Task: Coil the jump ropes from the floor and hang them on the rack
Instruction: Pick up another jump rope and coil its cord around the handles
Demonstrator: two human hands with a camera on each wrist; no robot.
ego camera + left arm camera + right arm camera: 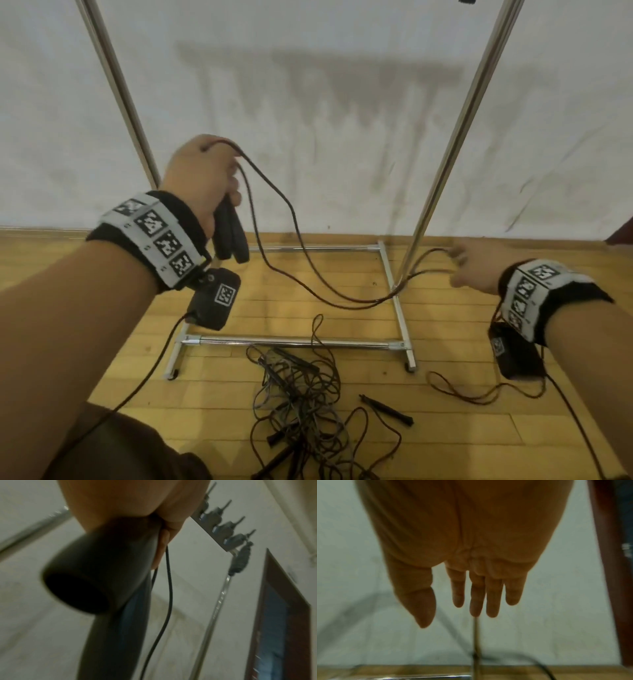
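Note:
My left hand [205, 171] is raised in front of the rack and grips the two black handles [229, 236] of one jump rope side by side, ends hanging down. Up close, the handles [96, 574] fill the left wrist view below my left hand [128, 497]. The dark cord [291, 212] leaves the top of that fist, sags low and runs right to my right hand [469, 270]. That hand is stretched out with straight fingers [476, 599]; the cord's far bend meets the fingertips, and contact is unclear. A tangle of more ropes [301, 390] lies on the floor.
The chrome rack has two uprights [455, 144] and a floor frame [294, 342]; its hook bar [221, 524] shows high up. A loose black handle [387, 409] and a reddish cord [479, 394] lie on the wooden floor. A white wall stands behind, a dark door [274, 628] to the right.

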